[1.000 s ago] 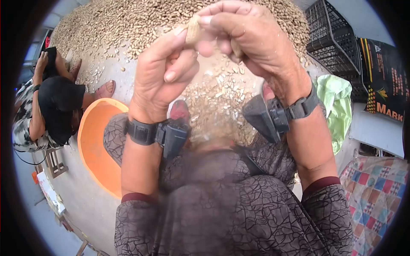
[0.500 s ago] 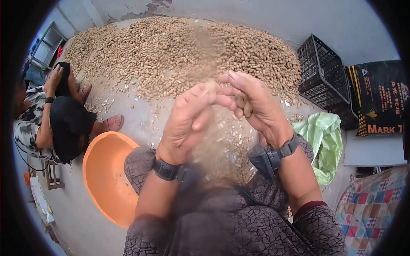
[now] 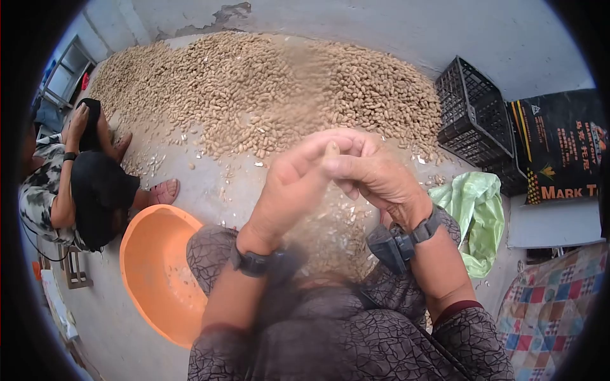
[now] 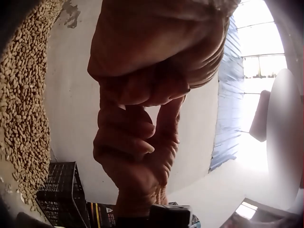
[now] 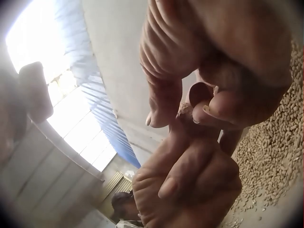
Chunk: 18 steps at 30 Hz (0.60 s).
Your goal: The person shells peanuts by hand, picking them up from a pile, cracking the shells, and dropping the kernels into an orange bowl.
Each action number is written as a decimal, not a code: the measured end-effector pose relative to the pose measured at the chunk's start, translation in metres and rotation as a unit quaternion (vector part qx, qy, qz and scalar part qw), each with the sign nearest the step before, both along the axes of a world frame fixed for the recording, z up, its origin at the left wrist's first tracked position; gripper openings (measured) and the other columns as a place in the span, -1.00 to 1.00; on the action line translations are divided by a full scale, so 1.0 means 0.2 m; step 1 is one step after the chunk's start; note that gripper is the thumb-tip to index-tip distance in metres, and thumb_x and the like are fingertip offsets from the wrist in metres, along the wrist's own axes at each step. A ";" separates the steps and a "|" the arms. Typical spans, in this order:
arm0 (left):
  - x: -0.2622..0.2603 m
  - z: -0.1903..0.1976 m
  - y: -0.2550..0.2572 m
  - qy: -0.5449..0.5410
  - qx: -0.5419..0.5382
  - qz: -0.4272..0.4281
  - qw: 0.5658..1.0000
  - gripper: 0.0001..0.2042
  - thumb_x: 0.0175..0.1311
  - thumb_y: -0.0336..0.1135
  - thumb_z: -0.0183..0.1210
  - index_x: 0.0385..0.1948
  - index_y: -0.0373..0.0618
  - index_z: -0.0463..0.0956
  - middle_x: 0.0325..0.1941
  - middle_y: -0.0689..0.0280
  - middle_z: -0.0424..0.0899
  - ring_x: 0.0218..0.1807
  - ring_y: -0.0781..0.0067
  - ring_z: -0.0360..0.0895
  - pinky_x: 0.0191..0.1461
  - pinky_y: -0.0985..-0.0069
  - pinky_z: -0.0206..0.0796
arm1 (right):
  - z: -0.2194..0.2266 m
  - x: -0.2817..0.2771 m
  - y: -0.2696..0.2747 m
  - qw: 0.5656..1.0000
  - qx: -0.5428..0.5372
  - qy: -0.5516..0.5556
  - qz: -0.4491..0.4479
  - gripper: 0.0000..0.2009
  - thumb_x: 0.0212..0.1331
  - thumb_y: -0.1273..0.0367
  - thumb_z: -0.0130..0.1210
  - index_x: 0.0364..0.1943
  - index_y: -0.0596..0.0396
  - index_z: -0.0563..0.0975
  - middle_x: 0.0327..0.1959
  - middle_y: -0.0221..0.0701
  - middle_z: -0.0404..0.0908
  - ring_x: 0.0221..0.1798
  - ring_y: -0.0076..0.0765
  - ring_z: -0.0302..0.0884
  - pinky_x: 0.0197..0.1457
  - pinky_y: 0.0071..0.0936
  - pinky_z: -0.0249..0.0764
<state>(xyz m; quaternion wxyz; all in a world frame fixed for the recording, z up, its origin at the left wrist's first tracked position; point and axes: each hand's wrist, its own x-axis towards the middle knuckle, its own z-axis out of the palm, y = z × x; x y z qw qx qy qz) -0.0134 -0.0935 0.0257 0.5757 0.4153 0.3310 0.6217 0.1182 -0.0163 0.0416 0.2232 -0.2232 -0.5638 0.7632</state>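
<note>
Both hands meet in front of the chest, fingertips together, in the head view. My left hand (image 3: 283, 187) comes from the left and my right hand (image 3: 384, 181) from the right, its thumb across the left fingertips. From the right wrist, a rough tan peanut (image 5: 185, 111) shows pinched where the fingertips meet. A smooth brown oval, which looks like another peanut (image 5: 200, 94), lies within the curled right fingers. Most of what the fingers enclose is hidden. Beyond the hands spreads a large heap of unshelled peanuts (image 3: 235, 95). Broken shells (image 3: 346, 222) litter the floor below.
An orange basin (image 3: 143, 273) with small bits inside stands beside the left knee. Black crates (image 3: 473, 114), a printed black sack (image 3: 559, 146) and a green bag (image 3: 476, 216) are on the right. Another person (image 3: 70, 184) sits at the left. Patchwork cloth (image 3: 553, 305) lies lower right.
A second ago the hands were higher in view with a peanut between them. Half a second ago they were slightly apart, peanuts showing in the right palm. Now fingertips are together, palm hidden.
</note>
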 end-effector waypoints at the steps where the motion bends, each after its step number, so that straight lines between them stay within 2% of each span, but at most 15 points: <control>1: 0.01 -0.03 0.01 0.030 0.016 0.004 0.999 -0.75 0.37 -0.37 -0.05 -0.03 -0.32 0.43 -0.21 0.28 0.56 -0.33 0.55 0.53 -0.23 0.62 0.41 | -0.01 0.00 0.01 1.000 -0.003 -0.001 0.016 -0.67 0.07 0.21 0.22 -0.19 0.16 0.56 -0.48 -0.56 0.50 -0.56 -0.76 0.28 -0.56 -0.80 0.18; 2: 0.01 -0.05 0.02 0.059 0.032 0.008 0.998 -0.75 0.37 -0.39 -0.06 -0.03 -0.31 0.42 -0.22 0.29 0.56 -0.33 0.56 0.53 -0.23 0.62 0.40 | -0.02 0.00 0.01 0.999 -0.006 -0.003 0.031 -0.69 0.07 0.22 0.22 -0.20 0.15 0.56 -0.48 -0.55 0.51 -0.56 -0.76 0.28 -0.55 -0.79 0.19; 6: 0.02 -0.08 0.02 0.038 0.009 -0.029 0.999 -0.68 0.32 -0.38 -0.01 0.06 -0.34 0.35 -0.30 0.30 0.56 -0.25 0.55 0.53 -0.15 0.64 0.33 | -0.03 0.02 0.02 0.999 -0.009 -0.014 0.041 -0.71 0.07 0.25 0.22 -0.23 0.17 0.56 -0.47 -0.53 0.52 -0.56 -0.75 0.28 -0.55 -0.78 0.18; 8: 0.04 -0.08 0.00 0.053 0.065 -0.010 0.996 -0.73 0.25 -0.54 -0.06 -0.02 -0.33 0.39 -0.14 0.27 0.50 -0.20 0.59 0.48 -0.18 0.63 0.38 | -0.03 0.02 0.01 0.999 -0.043 -0.006 0.031 -0.74 0.08 0.28 0.20 -0.24 0.19 0.56 -0.47 -0.50 0.54 -0.57 -0.73 0.29 -0.56 -0.75 0.18; 11: 0.04 -0.04 -0.01 0.064 0.038 -0.002 0.997 -0.78 0.22 -0.54 -0.02 -0.11 -0.34 0.43 -0.09 0.26 0.48 -0.18 0.59 0.45 -0.16 0.62 0.36 | -0.07 0.01 0.00 0.999 -0.051 0.005 -0.016 -0.78 0.09 0.31 0.17 -0.31 0.21 0.57 -0.52 -0.48 0.54 -0.60 -0.70 0.30 -0.58 -0.73 0.19; 15: 0.05 -0.10 -0.01 0.059 0.019 0.021 0.998 -0.84 0.22 -0.53 0.00 -0.21 -0.35 0.48 -0.12 0.26 0.49 -0.21 0.59 0.45 -0.16 0.61 0.35 | -0.04 -0.01 -0.02 0.998 -0.023 -0.021 -0.055 -0.80 0.09 0.33 0.16 -0.37 0.23 0.58 -0.57 -0.46 0.53 -0.62 -0.68 0.32 -0.59 -0.72 0.20; 17: 0.06 -0.13 0.00 0.087 0.004 0.057 0.995 -0.75 0.29 -0.33 0.01 -0.20 -0.38 0.48 -0.41 0.24 0.58 -0.32 0.47 0.52 -0.19 0.57 0.36 | -0.03 -0.02 -0.02 0.996 -0.012 -0.035 -0.078 -0.81 0.09 0.34 0.14 -0.41 0.24 0.58 -0.61 -0.45 0.52 -0.64 -0.67 0.32 -0.60 -0.72 0.20; 18: 0.07 -0.13 0.01 0.087 0.003 0.056 0.995 -0.75 0.29 -0.33 0.01 -0.20 -0.38 0.48 -0.41 0.24 0.58 -0.32 0.47 0.52 -0.19 0.57 0.36 | -0.03 -0.01 -0.02 0.996 -0.013 -0.035 -0.080 -0.81 0.09 0.34 0.14 -0.41 0.24 0.58 -0.61 -0.45 0.52 -0.64 -0.67 0.32 -0.60 -0.72 0.20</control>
